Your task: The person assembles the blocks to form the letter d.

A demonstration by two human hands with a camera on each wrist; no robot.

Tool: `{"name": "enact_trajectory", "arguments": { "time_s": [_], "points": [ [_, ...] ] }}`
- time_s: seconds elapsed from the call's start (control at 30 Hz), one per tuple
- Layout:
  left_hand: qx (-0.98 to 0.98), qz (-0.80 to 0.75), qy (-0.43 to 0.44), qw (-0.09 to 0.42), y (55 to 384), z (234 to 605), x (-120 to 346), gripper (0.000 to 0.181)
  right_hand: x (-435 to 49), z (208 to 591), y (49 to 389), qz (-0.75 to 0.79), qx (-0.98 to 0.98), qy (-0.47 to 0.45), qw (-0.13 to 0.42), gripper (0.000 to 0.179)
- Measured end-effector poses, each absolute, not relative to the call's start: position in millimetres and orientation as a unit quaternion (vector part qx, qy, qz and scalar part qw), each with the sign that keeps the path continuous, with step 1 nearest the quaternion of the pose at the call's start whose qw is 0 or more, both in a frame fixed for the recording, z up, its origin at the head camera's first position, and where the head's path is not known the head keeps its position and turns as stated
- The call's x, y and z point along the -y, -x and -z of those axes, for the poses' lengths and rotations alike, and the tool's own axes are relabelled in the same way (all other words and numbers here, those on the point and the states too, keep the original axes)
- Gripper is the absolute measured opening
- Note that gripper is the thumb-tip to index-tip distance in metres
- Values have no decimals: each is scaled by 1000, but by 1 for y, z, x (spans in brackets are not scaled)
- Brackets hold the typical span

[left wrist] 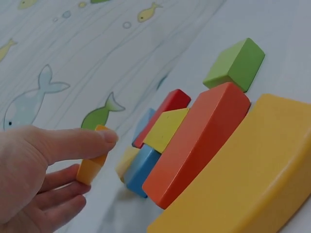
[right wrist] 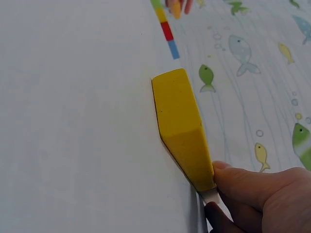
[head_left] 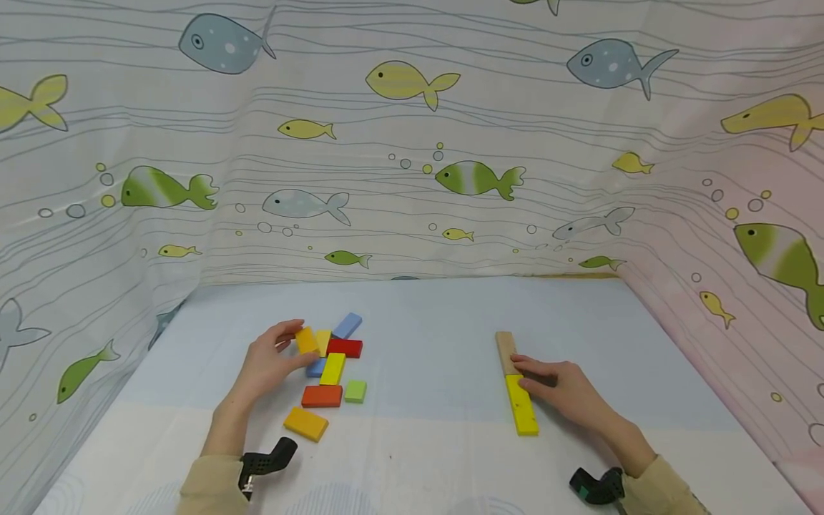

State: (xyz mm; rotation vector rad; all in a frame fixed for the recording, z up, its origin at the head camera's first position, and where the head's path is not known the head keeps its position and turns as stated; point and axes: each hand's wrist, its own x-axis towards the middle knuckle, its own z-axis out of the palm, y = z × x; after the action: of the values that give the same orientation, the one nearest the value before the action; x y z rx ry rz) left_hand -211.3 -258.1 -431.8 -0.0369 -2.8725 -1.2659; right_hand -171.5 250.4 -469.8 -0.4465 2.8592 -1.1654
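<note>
My left hand (head_left: 273, 361) pinches an orange-yellow block (head_left: 307, 341) between thumb and fingers, over the far left part of a cluster of blocks. In the left wrist view the thumb lies along one side of this block (left wrist: 92, 162), with fingertips at its lower end. My right hand (head_left: 566, 390) touches two blocks laid end to end: a plain wooden block (head_left: 505, 348) and a yellow block (head_left: 523, 411) nearer me. Its thumb rests against the yellow block's right side, and a finger reaches the wooden one near the joint. The right wrist view shows the yellow block (right wrist: 182, 111) large, with the thumb beside it.
Around the left hand lie blue (head_left: 347, 325), dark red (head_left: 345, 348), yellow (head_left: 332, 369), orange-red (head_left: 322, 396) and small green (head_left: 355, 391) blocks. Another orange-yellow block (head_left: 306, 424) lies nearest me. A fish-patterned curtain (head_left: 412, 214) stands behind the table (head_left: 425, 400).
</note>
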Motion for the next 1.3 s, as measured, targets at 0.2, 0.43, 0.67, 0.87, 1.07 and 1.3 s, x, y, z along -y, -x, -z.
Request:
{"name": "enact_trajectory", "arguments": {
  "time_s": [0.2,0.43,0.67,0.87,1.07,1.3],
  "points": [
    [914,403,33,11,209,426,249,69,-249,467,171,369,-919,137,-15,42],
    [912,408,51,11,208,424,235,68,-247,461,170,359,-924,133,-19,39],
    [906,417,70,2,207,424,219,67,-245,453,169,343,-930,132,10,40],
    [899,428,90,-20,203,424,194,68,-245,452,168,334,-933,131,27,42],
    [889,434,140,-32,198,424,165,68,-245,452,168,335,-932,133,28,42],
    [881,441,164,-44,196,433,136,63,-247,452,168,337,-932,133,24,41]
  ]
}}
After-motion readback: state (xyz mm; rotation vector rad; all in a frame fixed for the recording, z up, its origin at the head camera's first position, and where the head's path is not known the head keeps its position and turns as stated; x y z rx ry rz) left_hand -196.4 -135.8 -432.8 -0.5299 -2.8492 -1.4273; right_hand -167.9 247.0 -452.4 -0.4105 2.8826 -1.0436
